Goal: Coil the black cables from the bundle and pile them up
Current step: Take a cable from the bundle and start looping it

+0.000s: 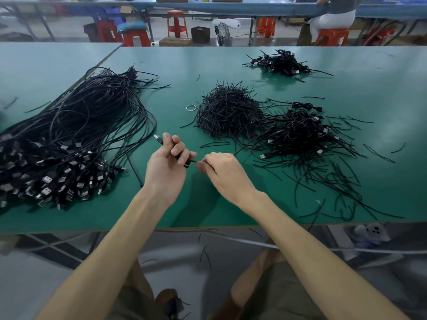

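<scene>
My left hand (pixel 166 162): held over the near middle of the tabletop with the palm turned toward me. The fingers are curled tight round a black USB cable (pixel 161 142), and its metal plug (pixel 156 136) pokes out past my fingertips toward the bundle.
My right hand (pixel 221 172): knuckles up, just beside the left. Thumb and fingertips pinch a thin black strand (pixel 193 160) that comes out of my left fist. I cannot tell whether it is the cable itself or a tie.
Bundle (pixel 76 135): a big sheaf of uncoiled black USB cables on the left of the tabletop. The plugs are heaped at my end and the loose ends fan out at the far end.
Coiled pile (pixel 300 132): coiled cables heaped on the tabletop to the right of my hands.
Far pile (pixel 279 62): a smaller heap of coiled cables near the far edge, well apart from the rest.
Twist ties (pixel 227 112): a mound of short black ties between the bundle and the coiled pile, touching that pile's left side.
Scattered ties (pixel 335 181): loose over the near right of the tabletop.
Rubber band (pixel 191 107): a pale ring lying flat just left of the mound.
Tabletop (pixel 208 204): covered in a green mat.
Behind: red stools (pixel 176 23), a floor fan (pixel 223 33) and a seated person (pixel 332 17).
</scene>
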